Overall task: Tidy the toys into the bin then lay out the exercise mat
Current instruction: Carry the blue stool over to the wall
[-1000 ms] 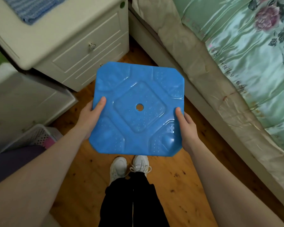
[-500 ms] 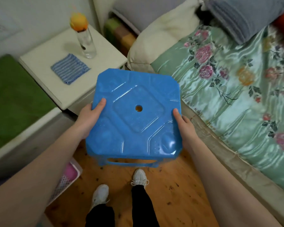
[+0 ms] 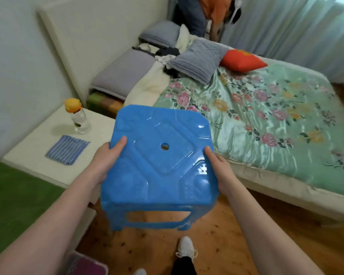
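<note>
A blue plastic stool [image 3: 159, 165] hangs in the air in front of me, seat up and tilted toward me, above the wooden floor. My left hand [image 3: 105, 159] grips its left edge, thumb on the seat. My right hand [image 3: 219, 169] grips the right edge the same way. A white basket [image 3: 81, 264] with a pink thing inside shows at the bottom left, partly behind my left arm. No exercise mat can be made out for certain.
A bed with a green floral cover [image 3: 266, 120] fills the right side. A white bedside cabinet [image 3: 46, 139] on the left carries a bottle with a yellow duck cap [image 3: 76, 116] and a striped blue cloth [image 3: 68, 149]. A green surface [image 3: 14, 195] lies at the left. My shoes [image 3: 185, 249] stand on the floor.
The view has risen from the floor to the whole bed and cabinet top. The stool stays in both hands and now tilts so its front legs show.
</note>
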### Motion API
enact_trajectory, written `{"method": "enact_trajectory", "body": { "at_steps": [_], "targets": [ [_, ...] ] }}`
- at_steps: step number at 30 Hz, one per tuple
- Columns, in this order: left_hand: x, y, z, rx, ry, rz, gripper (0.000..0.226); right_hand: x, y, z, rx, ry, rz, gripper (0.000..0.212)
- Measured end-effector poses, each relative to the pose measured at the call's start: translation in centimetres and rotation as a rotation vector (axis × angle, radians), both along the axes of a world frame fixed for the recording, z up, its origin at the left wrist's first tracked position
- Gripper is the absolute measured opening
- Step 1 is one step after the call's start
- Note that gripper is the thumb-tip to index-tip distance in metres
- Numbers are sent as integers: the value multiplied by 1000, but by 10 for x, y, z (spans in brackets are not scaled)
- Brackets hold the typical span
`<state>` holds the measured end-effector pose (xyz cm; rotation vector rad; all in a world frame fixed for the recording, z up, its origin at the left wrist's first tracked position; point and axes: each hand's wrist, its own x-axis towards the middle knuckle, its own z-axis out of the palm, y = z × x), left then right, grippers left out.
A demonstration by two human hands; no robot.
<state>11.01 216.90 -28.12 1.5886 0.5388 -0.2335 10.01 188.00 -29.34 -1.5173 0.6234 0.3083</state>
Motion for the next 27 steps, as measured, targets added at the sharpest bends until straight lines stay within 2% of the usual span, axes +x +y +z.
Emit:
{"method": "enact_trajectory", "body": {
  "at_steps": [4,7,9,12,16,23,27],
  "targets": [
    [5,-28,27,-10,-43,-152,20,-40,-20,22,6,18,-131,50],
    [7,-63,42,-35,-25,-282,32,-67,-48,31,-7,31,-253,66],
    [8,-95,47,-36,-12,-378,38,-86,-72,36,-18,21,-347,63],
    [9,-138,47,-25,-14,-445,32,-113,-100,42,-28,30,-424,53],
    [-2,-228,53,-46,1,-647,26,-167,-163,49,-23,15,-640,48],
    [-49,-376,60,-6,12,-916,45,-259,-270,52,-1,-8,-917,48],
    [-79,-464,65,38,-34,-1001,32,-306,-330,61,25,-21,-1026,46]
  ]
}}
